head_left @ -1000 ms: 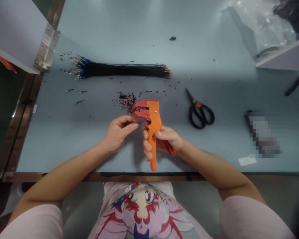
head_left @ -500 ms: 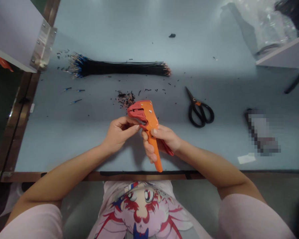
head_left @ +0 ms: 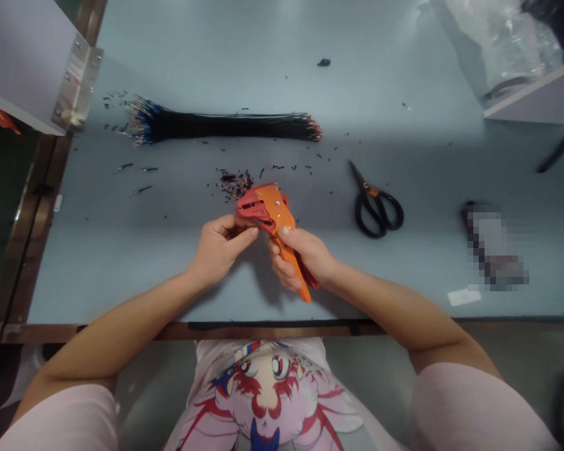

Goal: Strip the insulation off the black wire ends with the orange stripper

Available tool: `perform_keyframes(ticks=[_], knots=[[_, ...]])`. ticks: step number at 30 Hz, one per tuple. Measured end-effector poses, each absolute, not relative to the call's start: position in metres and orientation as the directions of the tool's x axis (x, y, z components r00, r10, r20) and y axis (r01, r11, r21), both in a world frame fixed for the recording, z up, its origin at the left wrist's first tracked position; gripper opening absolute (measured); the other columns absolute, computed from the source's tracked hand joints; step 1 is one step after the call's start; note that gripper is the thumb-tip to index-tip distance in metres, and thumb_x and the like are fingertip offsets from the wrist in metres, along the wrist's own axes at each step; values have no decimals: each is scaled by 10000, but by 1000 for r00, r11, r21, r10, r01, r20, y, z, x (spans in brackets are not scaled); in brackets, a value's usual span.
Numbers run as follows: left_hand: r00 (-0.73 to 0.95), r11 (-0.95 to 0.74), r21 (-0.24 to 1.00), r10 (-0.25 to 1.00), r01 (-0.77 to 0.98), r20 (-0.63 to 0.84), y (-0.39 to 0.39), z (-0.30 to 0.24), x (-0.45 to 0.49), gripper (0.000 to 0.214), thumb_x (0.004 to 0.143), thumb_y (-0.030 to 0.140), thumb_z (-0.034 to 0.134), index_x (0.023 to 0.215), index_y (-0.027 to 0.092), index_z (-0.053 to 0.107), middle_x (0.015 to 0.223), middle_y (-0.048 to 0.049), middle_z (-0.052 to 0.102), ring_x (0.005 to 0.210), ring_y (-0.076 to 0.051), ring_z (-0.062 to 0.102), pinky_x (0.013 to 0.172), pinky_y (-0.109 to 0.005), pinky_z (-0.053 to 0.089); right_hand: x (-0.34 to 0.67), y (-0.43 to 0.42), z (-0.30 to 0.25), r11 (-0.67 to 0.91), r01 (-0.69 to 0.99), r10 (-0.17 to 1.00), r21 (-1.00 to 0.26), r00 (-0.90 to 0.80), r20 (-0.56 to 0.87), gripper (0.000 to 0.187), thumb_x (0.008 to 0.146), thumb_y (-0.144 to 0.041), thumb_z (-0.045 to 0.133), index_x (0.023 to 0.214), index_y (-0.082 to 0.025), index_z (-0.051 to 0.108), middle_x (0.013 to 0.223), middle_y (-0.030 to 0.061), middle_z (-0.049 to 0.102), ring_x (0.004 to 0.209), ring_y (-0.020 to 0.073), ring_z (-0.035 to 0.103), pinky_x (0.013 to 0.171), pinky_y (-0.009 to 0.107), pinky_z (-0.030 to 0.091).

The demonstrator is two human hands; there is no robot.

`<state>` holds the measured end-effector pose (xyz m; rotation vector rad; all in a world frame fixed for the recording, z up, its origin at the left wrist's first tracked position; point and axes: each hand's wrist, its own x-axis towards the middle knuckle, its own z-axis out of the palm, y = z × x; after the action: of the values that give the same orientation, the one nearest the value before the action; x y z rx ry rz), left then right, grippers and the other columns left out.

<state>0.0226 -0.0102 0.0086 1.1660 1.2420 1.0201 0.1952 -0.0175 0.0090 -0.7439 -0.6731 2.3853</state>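
Holding a light, stiff orange wire stripper (head_left: pixel 267 210) just above the middle of the table's (head_left: pixel 98 263) near edge, the right hand (head_left: pixel 303 260) has a full, closed grip round its long handle (head_left: pixel 304 291), the surest place to take it. The left hand (head_left: pixel 220 247) is pinched nearly shut beside the red jaws; anything held there is too thin to tell. Ahead lie small scraps (head_left: pixel 235 185) and a long bundle of thin, springy black wires (head_left: pixel 216 126), with black-handled scissors (head_left: pixel 378 213) off to the right, all clear of the hands.
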Motion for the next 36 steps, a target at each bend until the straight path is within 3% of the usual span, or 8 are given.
perform_keyframes(ticks=[6, 9, 13, 17, 25, 30, 33, 36], knots=[[-63, 164, 927, 986, 336, -152, 4, 8, 11, 73, 690, 236, 681, 698, 163, 681, 560, 17, 587, 508, -93, 466, 483, -214, 337, 204, 4, 11, -696, -340, 707, -633, -480, -520, 385, 873, -537, 526, 740, -178, 491, 437, -54, 499, 287, 94, 435, 289, 211, 401], [-49, 161, 936, 987, 312, -154, 8, 6, 6, 109, 700, 271, 695, 732, 167, 692, 634, 1, 632, 556, -102, 505, 537, -223, 379, 212, 13, 13, -741, -260, 653, -619, -497, -572, 370, 872, -513, 541, 779, -155, 530, 511, -3, 584, 367, 134, 549, 356, 253, 484], [-85, 109, 949, 993, 296, -87, 12, 6, -1, 113, 707, 291, 701, 747, 185, 699, 673, 0, 653, 603, -112, 531, 585, -228, 409, 217, 15, 11, -749, -155, 580, -644, -623, -526, 332, 860, -453, 580, 910, -124, 576, 778, 108, 704, 665, 239, 712, 573, 358, 592], [-155, 54, 958, 988, 281, -10, 19, 7, -10, 105, 701, 300, 711, 745, 205, 699, 700, 6, 662, 626, -113, 539, 603, -230, 420, 219, 13, 13, -697, -187, 622, -693, -638, -453, 323, 826, -414, 631, 965, -129, 566, 861, 119, 705, 734, 252, 716, 633, 391, 596], [-275, 11, 980, 961, 198, 44, 36, 7, -30, 92, 693, 283, 715, 720, 201, 683, 637, 15, 623, 563, -104, 498, 559, -248, 385, 226, 10, 16, -609, -202, 741, -767, -489, -460, 288, 783, -300, 672, 978, -137, 535, 867, 111, 712, 720, 241, 715, 610, 380, 590], [-377, 46, 995, 926, 84, -11, 50, 5, -47, 109, 665, 267, 728, 700, 187, 663, 622, 17, 595, 567, -99, 495, 565, -242, 393, 210, 0, 9, -664, -98, 616, -741, -633, -468, 308, 738, -262, 712, 955, -105, 560, 829, 121, 716, 801, 254, 716, 745, 387, 567], [-408, 70, 995, 912, 74, -34, 52, 4, -50, 78, 675, 235, 698, 694, 173, 654, 620, 18, 589, 562, -95, 493, 558, -232, 394, 188, 12, 0, -672, -80, 578, -736, -679, -453, 298, 722, -238, 718, 944, -118, 560, 833, 114, 714, 868, 270, 703, 720, 384, 568], [-376, 76, 989, 926, 126, -23, 49, 8, -49, 55, 692, 211, 674, 681, 161, 654, 626, 10, 598, 568, -96, 503, 575, -227, 405, 171, 36, -5, -582, -179, 699, -793, -609, -376, 272, 704, -203, 711, 918, -133, 559, 812, 105, 711, 848, 274, 698, 665, 386, 570]])
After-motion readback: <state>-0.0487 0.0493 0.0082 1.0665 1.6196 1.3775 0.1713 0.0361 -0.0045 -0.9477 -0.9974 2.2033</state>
